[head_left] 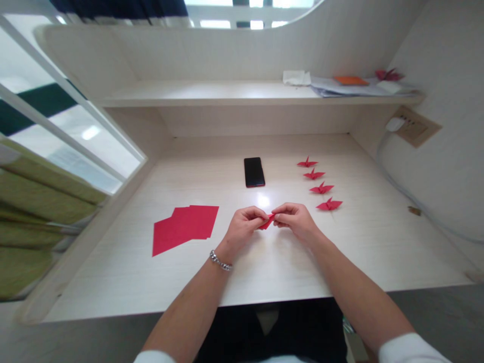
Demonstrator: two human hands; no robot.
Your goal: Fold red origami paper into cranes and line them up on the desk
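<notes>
Between my two hands is a small folded piece of red paper (267,222), partly hidden by the fingers. My left hand (247,222) pinches its left side, thumb and fingers closed. On the other side, my right hand (293,218) grips the upper right tip of the paper in a pinch. Several red paper cranes (321,188) stand in a column to the right of my hands, wings spread. Flat red paper sheets (187,224) lie overlapping on the left.
A black phone (254,172) lies on the white desk (124,272) beyond my hands. Above runs a shelf (212,93) with papers (325,86), an orange sheet (351,80) and a folded red paper piece (389,75). A cable (401,189) hangs from the wall socket (418,126).
</notes>
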